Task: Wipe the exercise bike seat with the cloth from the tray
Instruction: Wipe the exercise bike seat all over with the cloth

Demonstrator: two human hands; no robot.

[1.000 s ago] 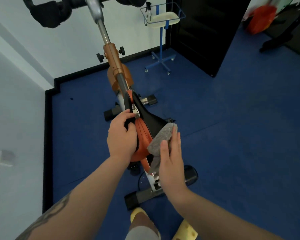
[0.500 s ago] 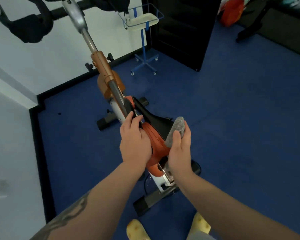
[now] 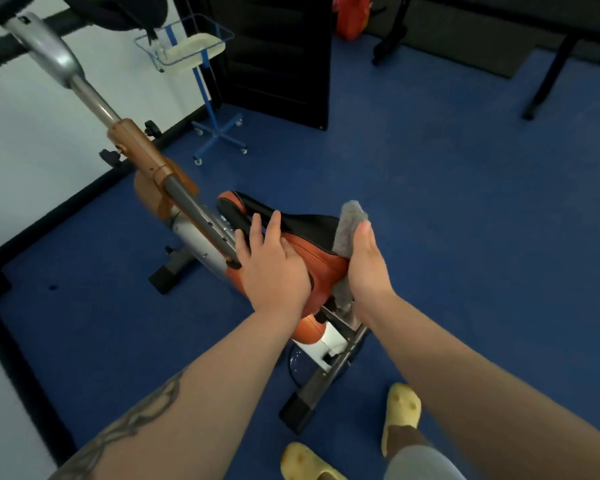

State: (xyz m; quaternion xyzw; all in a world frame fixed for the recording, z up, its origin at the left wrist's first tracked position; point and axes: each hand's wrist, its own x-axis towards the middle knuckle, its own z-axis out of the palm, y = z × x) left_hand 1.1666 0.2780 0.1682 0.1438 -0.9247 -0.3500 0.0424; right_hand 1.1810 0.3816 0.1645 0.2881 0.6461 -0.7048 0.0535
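Observation:
The exercise bike's seat (image 3: pixel 309 230) is black on top with orange sides and sits in the middle of the view. My left hand (image 3: pixel 274 268) lies flat on its left side, fingers spread, holding nothing. My right hand (image 3: pixel 368 268) presses a grey cloth (image 3: pixel 350 223) against the seat's right rear edge; the cloth sticks up past my fingertips and hangs below my palm. The wire tray (image 3: pixel 184 46) stands on a blue wheeled stand at the far wall, with a pale pad in it.
The bike's silver and brown post (image 3: pixel 132 140) rises to the upper left, toward black handlebars. Its rear foot bar (image 3: pixel 312 396) rests near my yellow slippers (image 3: pixel 400 410). A black panel (image 3: pixel 274 57) and dark frames stand at the back on blue carpet.
My left hand has gone from gripping the seat's nose to lying flat on its side. The view has shifted, and the seat now points left. My right hand still holds the cloth to the seat.

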